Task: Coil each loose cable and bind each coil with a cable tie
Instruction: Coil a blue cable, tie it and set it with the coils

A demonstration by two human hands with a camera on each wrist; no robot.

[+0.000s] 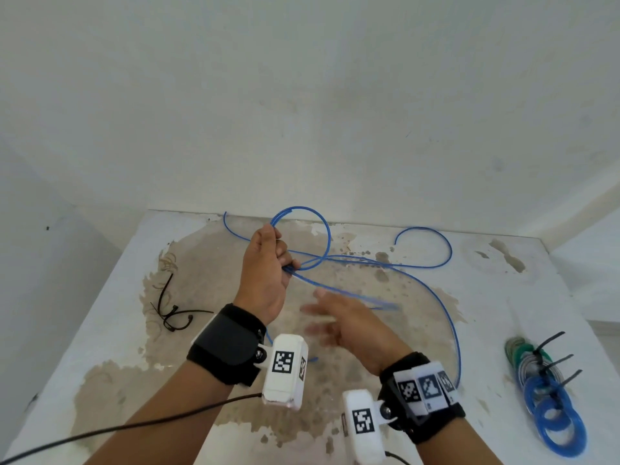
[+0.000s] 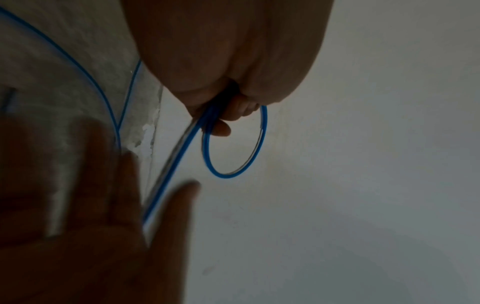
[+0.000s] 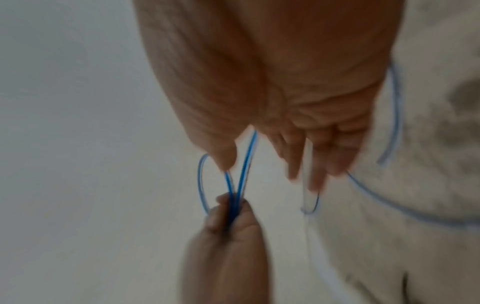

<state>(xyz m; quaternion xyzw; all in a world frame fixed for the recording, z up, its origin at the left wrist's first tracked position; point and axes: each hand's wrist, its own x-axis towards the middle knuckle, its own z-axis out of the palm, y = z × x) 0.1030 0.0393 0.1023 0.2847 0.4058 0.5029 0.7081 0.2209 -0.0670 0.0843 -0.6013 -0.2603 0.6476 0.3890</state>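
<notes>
Filling most of the head view, the worktop (image 1: 110,297) is white with a big brown worn patch, set against a white wall (image 1: 302,95). A long blue cable (image 1: 432,290) sprawls over its far and right parts, one strand curving down toward the near edge. At the right edge lie bound coils (image 1: 550,407), blue, white and green, each cinched with a black tie. Loose ties (image 1: 174,313) lie at the left.

The left hand (image 1: 265,273) is raised above the worktop, its fingers (image 2: 221,127) curled round several gathered loops of the cable, one loop arching above the fist. The right hand (image 1: 349,327) is just beside it, blurred; its fingers (image 3: 317,174) look spread and straight, with a strand running past the thumb. Whether it actually grips that strand I cannot tell.
</notes>
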